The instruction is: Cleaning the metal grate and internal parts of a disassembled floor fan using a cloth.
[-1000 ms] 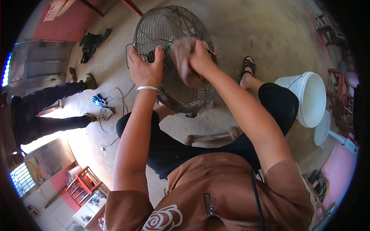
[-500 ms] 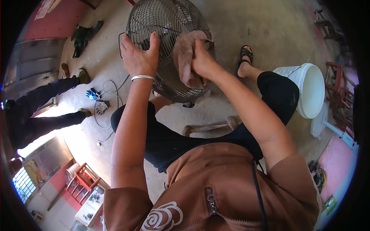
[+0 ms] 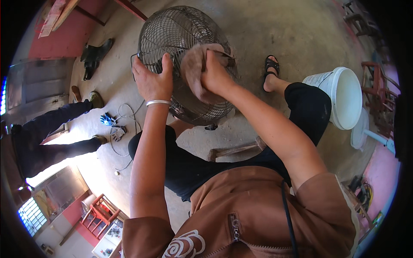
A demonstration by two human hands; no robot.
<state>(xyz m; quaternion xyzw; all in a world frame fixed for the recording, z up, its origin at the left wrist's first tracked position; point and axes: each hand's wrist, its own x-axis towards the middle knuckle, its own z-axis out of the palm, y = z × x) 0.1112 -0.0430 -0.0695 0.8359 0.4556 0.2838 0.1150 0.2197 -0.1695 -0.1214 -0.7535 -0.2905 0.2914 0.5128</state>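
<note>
From the head view, looking down past a brown top with a zip, a seated person leans over a round wire fan cage that stands on the concrete floor between their knees. The left hand, a silver bangle at its wrist, lies spread on the near rim of the cage, fingers curled over the wires and steadying it. The right hand is closed around a dusty brown cloth, pressing it flat against the mesh just beside the left hand. A white bucket stands to the right, near the person's sandalled foot. Off to the left another person's dark-trousered legs stretch across the floor, well apart from the fan, with a loose cable lying near them.
</note>
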